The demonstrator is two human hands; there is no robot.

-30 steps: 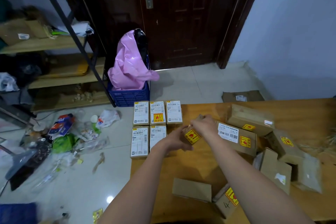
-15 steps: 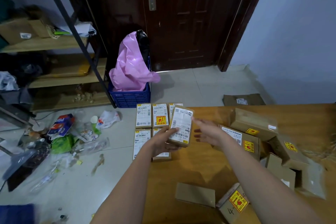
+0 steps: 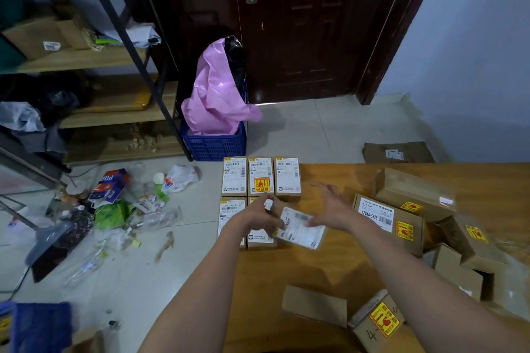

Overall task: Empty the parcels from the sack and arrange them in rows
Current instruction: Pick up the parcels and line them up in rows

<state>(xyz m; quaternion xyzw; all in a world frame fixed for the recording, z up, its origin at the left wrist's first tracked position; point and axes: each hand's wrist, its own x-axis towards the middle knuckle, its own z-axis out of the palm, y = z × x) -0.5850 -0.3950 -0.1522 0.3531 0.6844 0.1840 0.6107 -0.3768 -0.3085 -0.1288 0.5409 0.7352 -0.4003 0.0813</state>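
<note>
A wooden desk (image 3: 329, 266) fills the lower right, beside a tiled floor (image 3: 315, 129) strewn with litter and a blue crate (image 3: 213, 146) holding a pink bag (image 3: 215, 94). Loose brown boxes (image 3: 401, 223) crowd the desk's right side. At its left edge, labelled parcels (image 3: 261, 176) lie in two rows. The left hand (image 3: 255, 216) pinches a blurred, tilted small parcel (image 3: 299, 228) at the end of the nearer row. The right hand (image 3: 332, 206) hovers with fingers spread wide at the parcel's right edge; contact is unclear.
</note>
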